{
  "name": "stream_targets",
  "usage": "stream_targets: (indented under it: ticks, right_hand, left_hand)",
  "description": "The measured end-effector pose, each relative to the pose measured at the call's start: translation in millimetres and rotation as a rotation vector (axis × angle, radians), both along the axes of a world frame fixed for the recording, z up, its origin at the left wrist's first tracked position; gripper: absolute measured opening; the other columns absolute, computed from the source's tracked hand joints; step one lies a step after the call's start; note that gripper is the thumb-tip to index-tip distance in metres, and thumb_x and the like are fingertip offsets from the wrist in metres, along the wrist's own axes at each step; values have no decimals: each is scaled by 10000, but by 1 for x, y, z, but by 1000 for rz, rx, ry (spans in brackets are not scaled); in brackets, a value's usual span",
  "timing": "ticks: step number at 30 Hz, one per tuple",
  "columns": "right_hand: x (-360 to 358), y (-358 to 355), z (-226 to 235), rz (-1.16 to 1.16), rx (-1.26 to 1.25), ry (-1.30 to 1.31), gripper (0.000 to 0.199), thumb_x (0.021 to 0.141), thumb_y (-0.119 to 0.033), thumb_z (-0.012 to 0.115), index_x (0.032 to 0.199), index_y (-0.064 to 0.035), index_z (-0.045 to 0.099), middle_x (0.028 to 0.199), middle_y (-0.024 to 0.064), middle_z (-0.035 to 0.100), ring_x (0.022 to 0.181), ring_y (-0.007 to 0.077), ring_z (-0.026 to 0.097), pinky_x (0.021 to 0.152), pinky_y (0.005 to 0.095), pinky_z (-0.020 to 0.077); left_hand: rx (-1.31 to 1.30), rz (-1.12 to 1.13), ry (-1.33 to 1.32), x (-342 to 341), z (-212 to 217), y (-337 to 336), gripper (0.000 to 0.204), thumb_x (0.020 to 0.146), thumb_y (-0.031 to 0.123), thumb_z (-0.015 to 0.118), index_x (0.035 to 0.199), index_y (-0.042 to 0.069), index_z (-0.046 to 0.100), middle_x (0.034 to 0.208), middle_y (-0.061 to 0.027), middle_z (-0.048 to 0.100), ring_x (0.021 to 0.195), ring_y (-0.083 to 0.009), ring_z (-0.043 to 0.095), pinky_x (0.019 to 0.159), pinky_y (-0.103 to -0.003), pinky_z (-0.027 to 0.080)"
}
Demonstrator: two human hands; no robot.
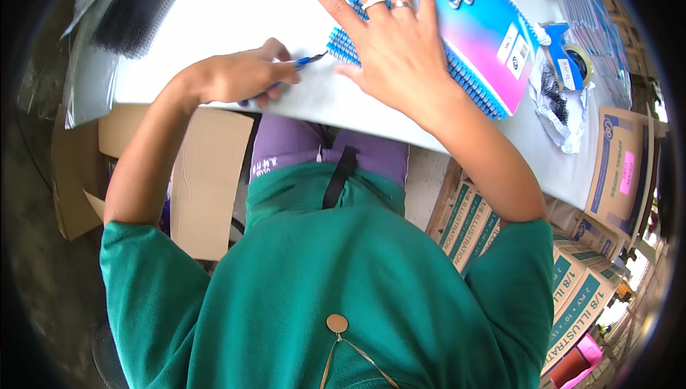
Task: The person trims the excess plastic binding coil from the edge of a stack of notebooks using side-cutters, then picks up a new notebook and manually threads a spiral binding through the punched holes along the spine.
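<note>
The spiral notebook [464, 28], blue fading to pink, lies on the white table [236, 10] toward one o'clock. The right hand [389, 38] rests flat on it, fingers spread, pinning the cover beside the blue coil. The left hand [239, 74], at eleven o'clock, is curled around small blue-handled pliers [304, 62], tips pointing toward the coil's end. Working the wire end cleanly probably calls for firm downward pressure from the right palm and a small, steady squeeze. Both forearms reach up from the lower edge.

Blue-pink spiral notebook [477, 28], flat on table
</note>
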State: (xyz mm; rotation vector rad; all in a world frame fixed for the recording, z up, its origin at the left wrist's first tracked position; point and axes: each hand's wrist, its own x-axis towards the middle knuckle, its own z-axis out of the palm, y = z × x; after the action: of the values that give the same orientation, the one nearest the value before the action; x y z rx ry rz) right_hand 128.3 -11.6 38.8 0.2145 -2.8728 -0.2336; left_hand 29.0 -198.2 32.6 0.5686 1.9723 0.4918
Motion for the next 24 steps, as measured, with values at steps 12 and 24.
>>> stream_targets:
  ticks: [12, 24]
  right_hand:
    - [-46, 191, 27, -488, -1520, -834, 541, 740, -449, 716, 1065, -24, 632, 1029, 118, 643, 896, 172, 613, 810, 289, 498]
    - [14, 134, 8, -243, -1599, -1322, 587, 814, -408, 639, 1224, -10, 502, 1154, 98, 580, 984, 166, 574, 864, 297, 469]
  left_hand:
    - [736, 12, 1145, 43, -48, 7, 653, 678, 194, 728, 1241, 28, 441, 1304, -256, 378, 1218, -416, 367, 993, -483, 314]
    - [1226, -242, 1617, 126, -142, 37, 753, 844, 481, 555, 1440, 373, 107, 1482, -191, 113, 1368, -430, 45, 1052, -612, -17]
